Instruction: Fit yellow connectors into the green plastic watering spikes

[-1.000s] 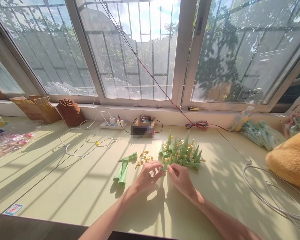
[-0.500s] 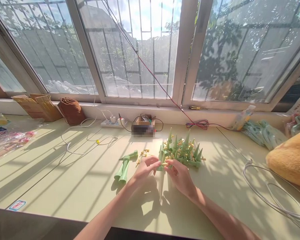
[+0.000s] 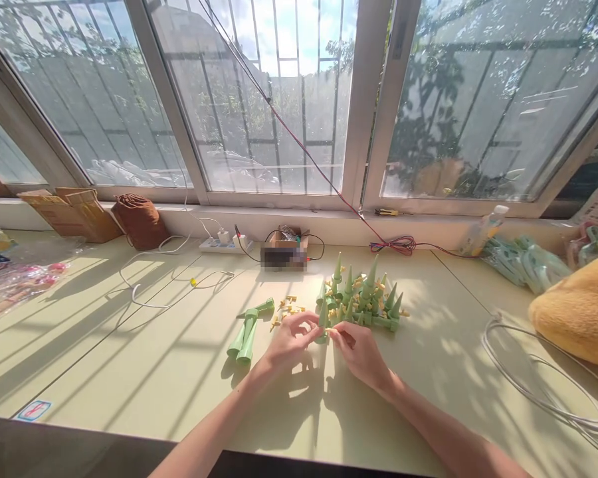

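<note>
My left hand (image 3: 290,340) is closed, its fingertips gripping an upright green cone (image 3: 323,313). Against the lower side of that cone, my right hand (image 3: 361,350) pinches a small yellow peg-like piece (image 3: 329,331). Just behind the hands stands a cluster of green cones (image 3: 370,292) with yellow pieces among them. Several loose yellow pieces (image 3: 288,307) lie beyond my left hand. To the left, a few green cone parts (image 3: 249,337) rest on their sides. Fingers partly cover the spot where the yellow piece meets the cone.
A white power strip (image 3: 224,244) and a small box (image 3: 284,255) sit by the window wall. White cable coils (image 3: 508,372) and an orange plush thing (image 3: 578,312) occupy the right. A brown pouch (image 3: 138,222) and cardboard box (image 3: 74,216) stand far left.
My right fingers have drawn together around the yellow piece and shifted slightly down and right. The left hand stays at the cone. The view has shifted a little.
</note>
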A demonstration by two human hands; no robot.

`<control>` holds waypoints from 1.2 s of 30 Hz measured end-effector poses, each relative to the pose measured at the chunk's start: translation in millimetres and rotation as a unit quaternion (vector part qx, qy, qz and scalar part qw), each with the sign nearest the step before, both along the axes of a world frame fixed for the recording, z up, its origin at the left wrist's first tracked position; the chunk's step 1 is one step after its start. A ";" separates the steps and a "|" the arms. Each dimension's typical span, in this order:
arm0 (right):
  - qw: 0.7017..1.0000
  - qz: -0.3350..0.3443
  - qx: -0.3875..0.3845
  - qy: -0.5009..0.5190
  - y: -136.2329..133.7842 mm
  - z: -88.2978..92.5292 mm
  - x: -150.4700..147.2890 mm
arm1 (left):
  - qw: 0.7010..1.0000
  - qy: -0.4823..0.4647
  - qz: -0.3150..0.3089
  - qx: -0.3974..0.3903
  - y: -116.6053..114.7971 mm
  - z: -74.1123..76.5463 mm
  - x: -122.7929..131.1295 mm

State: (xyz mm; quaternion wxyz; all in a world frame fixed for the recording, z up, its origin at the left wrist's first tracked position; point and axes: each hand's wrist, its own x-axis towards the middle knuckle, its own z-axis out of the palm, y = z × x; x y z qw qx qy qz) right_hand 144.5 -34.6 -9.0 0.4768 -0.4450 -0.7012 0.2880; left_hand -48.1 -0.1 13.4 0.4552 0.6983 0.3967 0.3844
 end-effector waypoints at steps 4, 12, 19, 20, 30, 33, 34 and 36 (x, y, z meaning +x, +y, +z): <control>0.984 0.038 -0.147 0.097 0.5 1.8 -2.0 | 0.999 0.023 0.020 0.040 -0.5 -1.3 0.5; 0.980 0.040 -0.138 0.137 -1.7 7.7 -5.4 | 0.999 -0.027 0.021 -0.011 1.2 4.1 5.3; 0.999 0.017 0.006 0.038 -5.7 8.4 -3.0 | 0.995 -0.074 -0.001 -0.068 3.3 8.8 1.5; 0.999 0.019 0.020 0.024 -5.3 8.1 -2.1 | 0.994 -0.076 -0.004 -0.073 3.4 9.0 1.2; 0.993 0.016 0.108 -0.036 -2.8 3.7 4.3 | 0.996 -0.062 -0.020 -0.058 0.2 7.0 1.8; 0.995 -0.001 0.097 -0.024 -4.1 4.4 3.3 | 0.998 -0.035 -0.025 -0.037 -1.4 6.2 2.2; 0.996 -0.007 0.083 -0.016 -4.6 4.7 2.6 | 0.999 -0.026 -0.028 -0.027 -2.0 5.7 2.5; 0.999 -0.021 0.036 0.008 -5.5 5.2 0.7 | 0.999 -0.011 -0.033 0.004 -3.1 4.1 3.2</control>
